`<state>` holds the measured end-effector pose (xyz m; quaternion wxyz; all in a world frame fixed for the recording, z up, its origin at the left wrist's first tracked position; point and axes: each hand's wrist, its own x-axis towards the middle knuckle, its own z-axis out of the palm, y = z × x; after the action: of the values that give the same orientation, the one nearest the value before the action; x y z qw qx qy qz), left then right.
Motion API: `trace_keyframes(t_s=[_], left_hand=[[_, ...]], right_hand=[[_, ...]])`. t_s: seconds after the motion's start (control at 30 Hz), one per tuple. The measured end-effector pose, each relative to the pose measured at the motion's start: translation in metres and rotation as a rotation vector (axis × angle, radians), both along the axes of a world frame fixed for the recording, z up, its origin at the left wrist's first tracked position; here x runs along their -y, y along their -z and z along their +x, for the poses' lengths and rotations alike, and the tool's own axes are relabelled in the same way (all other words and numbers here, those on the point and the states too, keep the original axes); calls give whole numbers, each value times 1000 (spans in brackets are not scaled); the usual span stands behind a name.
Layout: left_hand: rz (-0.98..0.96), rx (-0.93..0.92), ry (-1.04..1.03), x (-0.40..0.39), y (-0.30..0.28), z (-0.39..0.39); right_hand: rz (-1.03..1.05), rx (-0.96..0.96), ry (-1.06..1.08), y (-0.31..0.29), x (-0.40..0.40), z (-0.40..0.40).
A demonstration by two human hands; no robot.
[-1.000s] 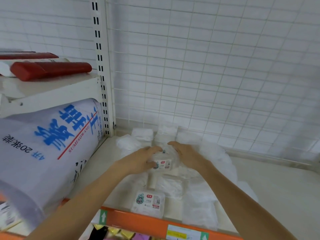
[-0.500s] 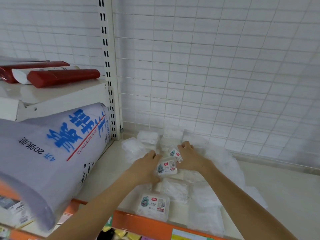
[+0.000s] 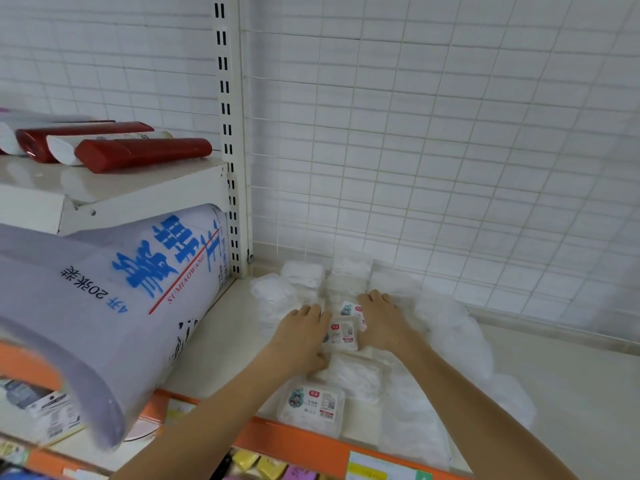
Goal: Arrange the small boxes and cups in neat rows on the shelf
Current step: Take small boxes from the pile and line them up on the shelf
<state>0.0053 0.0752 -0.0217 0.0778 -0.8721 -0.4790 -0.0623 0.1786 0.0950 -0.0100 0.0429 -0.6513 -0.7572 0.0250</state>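
Two hands bracket a small labelled box point(image 3: 341, 333) at the centre of the shelf point(image 3: 225, 337): the left hand point(image 3: 300, 336) grips its 9 o'clock side with curled fingers, while the right hand point(image 3: 382, 322) presses its 3 o'clock side and covers a second box point(image 3: 348, 309) at 12 o'clock. Half a second earlier the box sat tilted and raised; now it lies flat, squared into the row. Another labelled box point(image 3: 311, 405) waits at 6 o'clock by the orange shelf edge point(image 3: 294, 441), seemingly next.
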Motion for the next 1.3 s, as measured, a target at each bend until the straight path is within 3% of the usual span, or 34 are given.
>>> trace_keyframes(t_s=[0.13, 0.23, 0.4, 0.5, 0.9, 1.1, 1.3], left_hand=[[-12, -11, -35, -2, 5, 5], [-93, 181, -37, -4, 5, 1], [-141, 587, 108, -4, -5, -14], [-101, 676, 207, -5, -12, -19], [-147, 743, 453, 24, -30, 47], [-138, 659, 640, 71, -40, 135], [-281, 696, 797, 171, -28, 244]], right_hand=[[108, 116, -29, -11, 7, -3], [129, 117, -20, -26, 19, 5], [200, -95, -3, -47, 56, 29], [256, -136, 13, -51, 77, 42], [324, -187, 219, -55, 182, 109], [347, -153, 438, -54, 277, 168], [360, -216, 681, -43, 410, 229]])
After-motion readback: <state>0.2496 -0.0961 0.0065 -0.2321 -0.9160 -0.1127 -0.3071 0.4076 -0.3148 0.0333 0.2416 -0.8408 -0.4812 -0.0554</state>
